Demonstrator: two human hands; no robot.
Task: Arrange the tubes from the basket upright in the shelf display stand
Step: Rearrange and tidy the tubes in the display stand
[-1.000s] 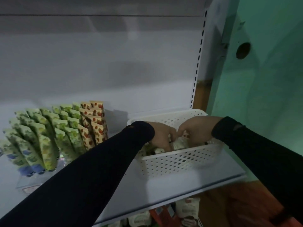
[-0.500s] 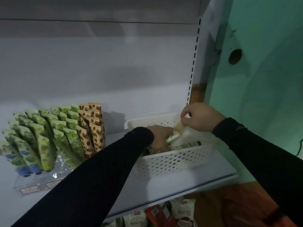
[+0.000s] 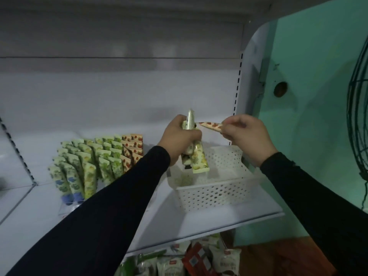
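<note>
Both hands have come up out of the basket [image 3: 217,194] since a second ago, and each now carries something above it. From my seat I see the left hand [image 3: 180,139] clenched round a bundle of tubes [image 3: 196,154], held roughly upright with their ends sticking out above and below the fist. Just to its right, the right hand [image 3: 246,135] pinches a strawberry-print tube [image 3: 211,126] by one end, lying nearly level with its flat tip pointing at the left hand's bundle, almost touching it. Below both hands sits the white perforated basket on the shelf [image 3: 159,222]. Down to the left of the left hand, the display stand [image 3: 68,208] holds rows of upright tubes [image 3: 95,158].
</note>
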